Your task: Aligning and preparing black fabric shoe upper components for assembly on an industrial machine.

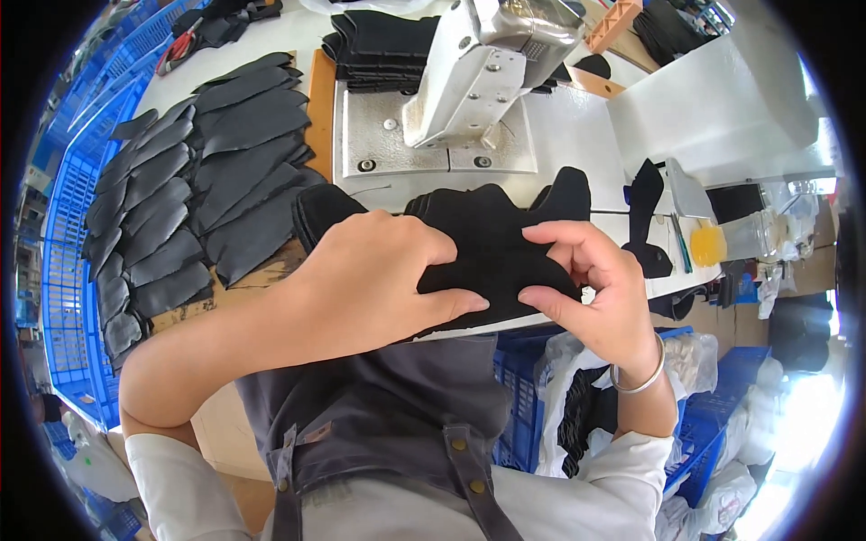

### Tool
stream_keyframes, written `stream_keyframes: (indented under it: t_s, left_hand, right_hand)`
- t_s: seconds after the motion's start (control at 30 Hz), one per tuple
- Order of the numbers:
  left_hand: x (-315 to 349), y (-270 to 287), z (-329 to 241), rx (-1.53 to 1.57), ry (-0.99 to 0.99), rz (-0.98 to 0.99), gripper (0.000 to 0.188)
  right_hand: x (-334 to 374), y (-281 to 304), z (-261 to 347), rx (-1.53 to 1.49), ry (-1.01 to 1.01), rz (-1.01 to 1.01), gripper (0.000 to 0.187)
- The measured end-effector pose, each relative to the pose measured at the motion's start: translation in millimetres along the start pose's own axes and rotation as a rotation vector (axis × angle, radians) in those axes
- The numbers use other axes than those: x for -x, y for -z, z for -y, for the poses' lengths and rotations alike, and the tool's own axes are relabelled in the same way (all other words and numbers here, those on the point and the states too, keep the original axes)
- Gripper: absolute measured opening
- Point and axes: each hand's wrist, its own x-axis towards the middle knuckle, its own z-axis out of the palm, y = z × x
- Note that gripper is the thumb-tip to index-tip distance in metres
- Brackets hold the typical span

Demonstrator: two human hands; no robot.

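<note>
At the far left, blue plastic lattice crates [68,261] line the edge of the white desk [577,135]. Next to them, overlapping rows of dark grey leather-like cut pieces [194,171] fan across the desk. The left hand [370,279] lies palm-down with its fingers curled over a stack of black fuzzy fabric pieces [492,243] at the near edge of the desk, thumb stretched along the lower edge of the stack. Behind the stack stands a grey-white sewing machine [478,72] on its metal plate, with a pile of black folded pieces [383,50] to its left. The right hand [591,279] pinches the right edge of the same stack between thumb and forefinger, a silver bangle [640,374] on its wrist. Further right, a single black cut piece [645,212] lies near a small yellow container [708,243].
</note>
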Motion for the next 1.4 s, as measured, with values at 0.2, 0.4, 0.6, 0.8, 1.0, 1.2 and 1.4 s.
stream_keyframes:
  t_s: [0.2, 0.4, 0.6, 0.8, 1.0, 1.2, 1.4]
  left_hand:
    - [-1, -11, 3, -0.078, -0.064, -0.1, 0.054]
    - [-1, -11, -5, -0.125, -0.008, -0.077, 0.053]
    - [-1, -16, -5, -0.13, -0.047, -0.134, 0.053]
    - [1, -20, -5, -0.167, -0.011, -0.14, 0.052]
    - [0, -20, -6, -0.17, -0.018, -0.147, 0.051]
    - [2, -19, -8, -0.165, -0.007, -0.133, 0.05]
    - [4, -18, -8, -0.202, -0.018, -0.118, 0.046]
  right_hand:
    - [-1, 7, -1, 0.006, -0.098, 0.089, 0.05]
    - [-2, 6, -13, -0.035, -0.031, 0.039, 0.047]
    - [-3, 8, -15, -0.015, -0.013, 0.066, 0.046]
    - [-5, 8, -11, 0.028, -0.032, 0.088, 0.044]
    - [-6, 10, -13, 0.057, -0.006, 0.104, 0.044]
    - [-5, 9, -8, 0.09, 0.02, 0.099, 0.045]
    - [-11, 0, 4, 0.149, 0.063, 0.123, 0.064]
